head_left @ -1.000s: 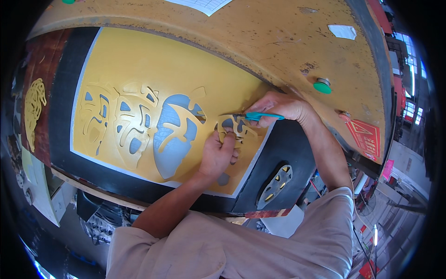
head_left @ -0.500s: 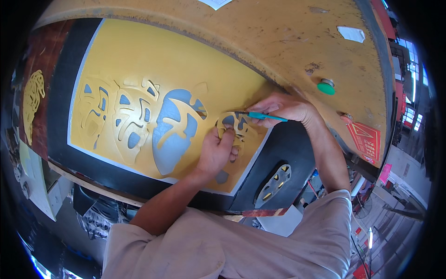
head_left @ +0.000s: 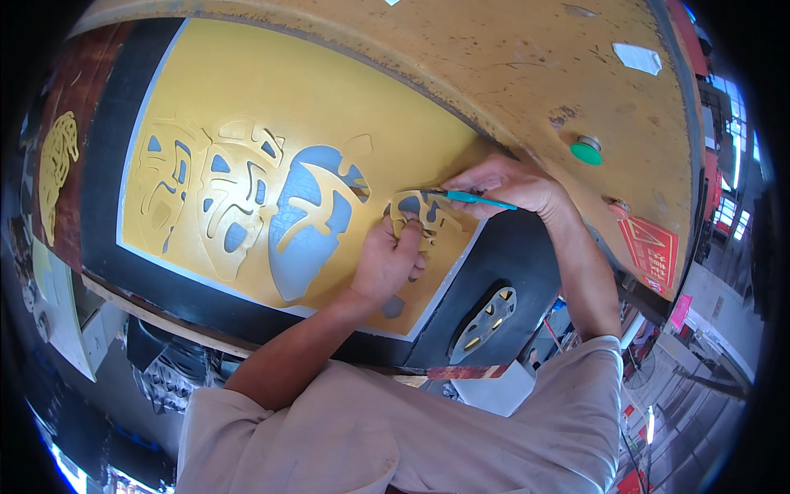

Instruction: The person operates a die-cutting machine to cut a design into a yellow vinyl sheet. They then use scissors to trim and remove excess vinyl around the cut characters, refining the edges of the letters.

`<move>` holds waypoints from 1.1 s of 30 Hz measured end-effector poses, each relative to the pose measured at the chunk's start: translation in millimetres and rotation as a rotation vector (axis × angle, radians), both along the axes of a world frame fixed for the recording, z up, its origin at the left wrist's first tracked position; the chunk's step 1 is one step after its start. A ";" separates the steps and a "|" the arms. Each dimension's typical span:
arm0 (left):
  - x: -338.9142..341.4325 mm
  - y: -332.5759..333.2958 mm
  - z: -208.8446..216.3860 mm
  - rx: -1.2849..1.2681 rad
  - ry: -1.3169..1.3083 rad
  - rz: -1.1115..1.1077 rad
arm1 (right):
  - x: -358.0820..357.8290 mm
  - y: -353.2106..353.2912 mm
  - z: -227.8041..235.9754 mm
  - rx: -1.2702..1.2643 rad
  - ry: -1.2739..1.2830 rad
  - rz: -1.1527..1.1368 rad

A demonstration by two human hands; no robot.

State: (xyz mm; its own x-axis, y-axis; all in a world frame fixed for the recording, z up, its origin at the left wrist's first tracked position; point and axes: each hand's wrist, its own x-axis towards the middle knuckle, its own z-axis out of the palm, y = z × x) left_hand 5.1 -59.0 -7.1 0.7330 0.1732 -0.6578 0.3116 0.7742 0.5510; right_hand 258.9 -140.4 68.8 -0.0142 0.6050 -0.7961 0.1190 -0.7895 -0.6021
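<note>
A golden-yellow sheet (head_left: 271, 74) with curved cut-out shapes lies on a black mat. At its right side, the closed thumb and fingers of my left hand (head_left: 385, 262) grip the edge of a yellow cut-out piece (head_left: 429, 216); part of that piece is hidden under the fingers. My right hand (head_left: 514, 185) is closed around a slim tool with a teal handle (head_left: 477, 200). The tool's thin dark tip rests at the piece's upper edge, just beyond my left fingertips. Whether it is a blade or tweezers is too small to tell.
Along the far side runs a worn ochre machine panel (head_left: 494, 66) with a green push button (head_left: 586, 151). A perforated shoe-shaped part (head_left: 484, 325) lies on the black mat (head_left: 527, 263) to the right. At far left are yellow openwork pieces (head_left: 59, 173).
The view has shifted slightly, so the sheet appears a little higher. My right hand and the tool have moved slightly to the right against the piece; my left hand keeps its grip.
</note>
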 end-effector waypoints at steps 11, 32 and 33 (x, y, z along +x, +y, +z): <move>-3.0 -6.0 -4.8 0.042 -0.079 0.014 | 5.1 2.1 1.4 0.012 0.092 -0.034; -10.0 -2.8 -5.2 0.008 -0.139 0.002 | 6.3 6.1 -1.5 0.005 0.135 -0.037; -10.4 -2.4 -5.2 0.009 -0.141 0.001 | 6.3 6.1 -0.1 -0.002 0.134 -0.042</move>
